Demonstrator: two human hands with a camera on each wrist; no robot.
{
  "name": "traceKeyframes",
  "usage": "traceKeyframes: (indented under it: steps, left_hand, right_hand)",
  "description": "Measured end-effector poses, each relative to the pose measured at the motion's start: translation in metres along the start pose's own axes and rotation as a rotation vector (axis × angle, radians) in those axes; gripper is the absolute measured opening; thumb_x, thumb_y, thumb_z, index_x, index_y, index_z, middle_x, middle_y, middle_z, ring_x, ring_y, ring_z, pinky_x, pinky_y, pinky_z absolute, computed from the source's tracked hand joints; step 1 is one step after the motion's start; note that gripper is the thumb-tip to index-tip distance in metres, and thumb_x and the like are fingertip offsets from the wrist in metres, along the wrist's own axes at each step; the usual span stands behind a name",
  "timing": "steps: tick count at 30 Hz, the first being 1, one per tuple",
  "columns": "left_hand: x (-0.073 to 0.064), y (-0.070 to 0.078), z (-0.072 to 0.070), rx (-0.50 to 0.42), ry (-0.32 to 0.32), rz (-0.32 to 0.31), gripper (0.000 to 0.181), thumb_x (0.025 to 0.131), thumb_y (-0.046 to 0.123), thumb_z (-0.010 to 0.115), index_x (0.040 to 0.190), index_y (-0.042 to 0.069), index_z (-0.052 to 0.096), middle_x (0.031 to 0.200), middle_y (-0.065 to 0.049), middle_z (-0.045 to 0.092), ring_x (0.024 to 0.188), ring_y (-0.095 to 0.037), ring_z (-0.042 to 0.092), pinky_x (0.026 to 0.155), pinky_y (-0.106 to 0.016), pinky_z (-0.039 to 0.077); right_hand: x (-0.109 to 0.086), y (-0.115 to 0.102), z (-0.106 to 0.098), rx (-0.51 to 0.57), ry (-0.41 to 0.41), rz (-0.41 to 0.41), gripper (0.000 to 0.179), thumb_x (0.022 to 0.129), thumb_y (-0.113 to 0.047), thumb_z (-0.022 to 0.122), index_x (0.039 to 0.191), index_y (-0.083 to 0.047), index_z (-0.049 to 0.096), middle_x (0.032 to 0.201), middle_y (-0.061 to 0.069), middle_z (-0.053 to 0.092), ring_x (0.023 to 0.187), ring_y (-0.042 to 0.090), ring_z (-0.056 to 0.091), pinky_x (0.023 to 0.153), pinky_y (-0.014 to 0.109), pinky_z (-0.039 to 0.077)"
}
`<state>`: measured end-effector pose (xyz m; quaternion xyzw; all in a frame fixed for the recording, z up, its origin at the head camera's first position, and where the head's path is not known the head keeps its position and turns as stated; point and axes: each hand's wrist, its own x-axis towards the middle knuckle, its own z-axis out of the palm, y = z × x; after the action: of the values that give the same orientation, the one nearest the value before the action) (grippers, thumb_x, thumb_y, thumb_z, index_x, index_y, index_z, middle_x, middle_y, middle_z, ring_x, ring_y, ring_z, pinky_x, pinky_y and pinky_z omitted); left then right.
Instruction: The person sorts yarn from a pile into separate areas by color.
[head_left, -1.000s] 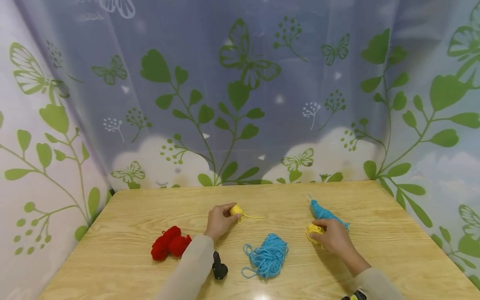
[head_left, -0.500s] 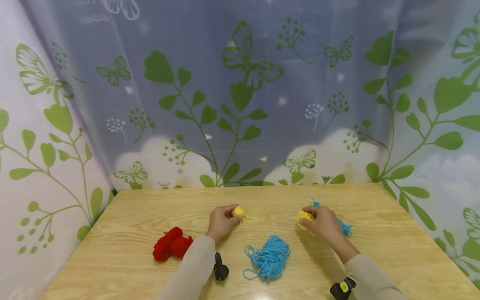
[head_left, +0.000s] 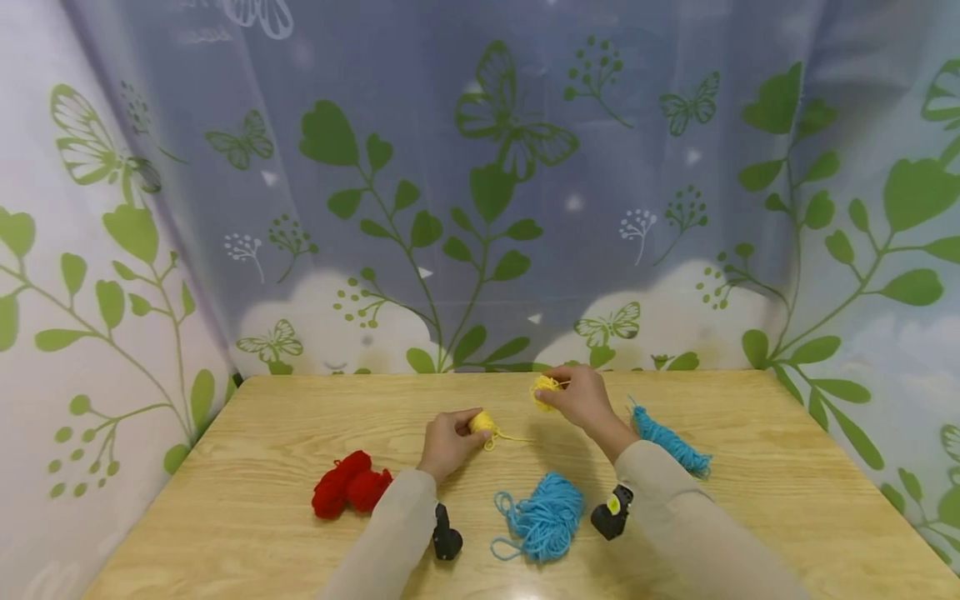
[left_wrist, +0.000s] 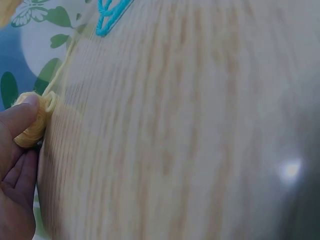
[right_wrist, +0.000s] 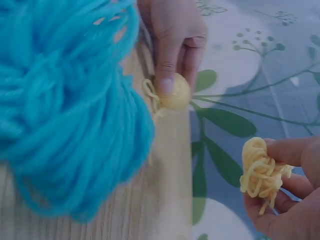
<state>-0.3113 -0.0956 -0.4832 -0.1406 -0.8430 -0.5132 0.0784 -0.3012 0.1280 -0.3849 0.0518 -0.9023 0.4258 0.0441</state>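
Observation:
My left hand (head_left: pixel 448 446) pinches a small wound ball of yellow yarn (head_left: pixel 483 426) low at the table's middle; a loose tail runs off it to the right. Up and to the right of it, my right hand (head_left: pixel 581 400) holds a looser bundle of yellow yarn (head_left: pixel 545 392) between thumb and fingers, raised above the tabletop. In the right wrist view both the yellow bundle (right_wrist: pixel 262 175) and the yellow ball (right_wrist: pixel 176 93) show, apart from each other. A blue skein of yarn (head_left: pixel 549 517) lies between my forearms, nearer to me.
Red yarn (head_left: pixel 351 486) in two lumps lies left of my left forearm. A twisted blue skein (head_left: pixel 670 439) rests at the right, beyond my right forearm. The wooden table (head_left: pixel 300 417) ends at a printed curtain (head_left: pixel 390 167) behind.
My right hand has lifted the yellow bundle and carried it left, toward the left hand, uncovering the twisted blue skein. The left hand keeps its pinch on the yellow ball in place.

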Motion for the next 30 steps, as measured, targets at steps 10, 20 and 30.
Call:
traceKeyframes:
  steps: [10,20,30]
  left_hand:
    - [0.003,0.002,0.002,-0.001,-0.005,-0.009,0.040,0.083,0.012,0.075,0.120,-0.001,0.066,0.113,-0.017,0.068,0.098,-0.026,0.068,0.079,-0.033,0.056]
    - [0.003,0.000,0.004,0.009,0.015,0.006,0.038,0.083,0.013,0.075,0.118,0.000,0.068,0.110,-0.016,0.070,0.095,-0.025,0.069,0.077,-0.032,0.057]
    - [0.001,-0.002,0.001,0.009,0.007,-0.004,0.040,0.083,0.015,0.075,0.119,0.000,0.067,0.109,-0.015,0.070,0.094,-0.025,0.069,0.075,-0.030,0.057]
  right_hand:
    - [0.025,-0.012,0.042,0.002,0.036,0.072,0.037,0.084,-0.014,0.074,0.117,0.002,0.067,0.111,0.018,0.068,0.100,0.031,0.064,0.079,0.038,0.056]
    - [0.029,-0.012,0.065,0.057,0.011,0.146,0.037,0.084,-0.014,0.072,0.117,0.004,0.067,0.113,0.018,0.067,0.105,0.034,0.061,0.086,0.041,0.053]
    - [0.025,-0.006,0.079,0.014,0.004,0.204,0.034,0.085,-0.012,0.072,0.115,0.003,0.068,0.116,0.018,0.065,0.110,0.036,0.058,0.088,0.043,0.052]
